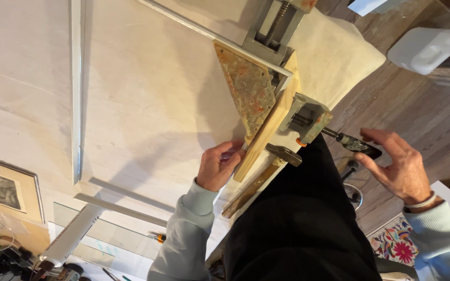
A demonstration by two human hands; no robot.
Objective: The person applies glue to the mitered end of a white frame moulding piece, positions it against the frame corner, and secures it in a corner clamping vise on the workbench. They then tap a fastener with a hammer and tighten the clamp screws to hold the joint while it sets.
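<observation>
Pressing against the end of a wooden strip (269, 130), the left hand (219, 165) is curled with its grip closed on the strip's edge. The strip is held in a corner clamp (308, 117) at the rim of the cloth-covered surface (147, 93). The clamp's screw handle (358, 145) is touched by the right hand (399, 166), its grip apart, fingers spread. 1 metal frame rail (76, 88) lies well apart.
</observation>
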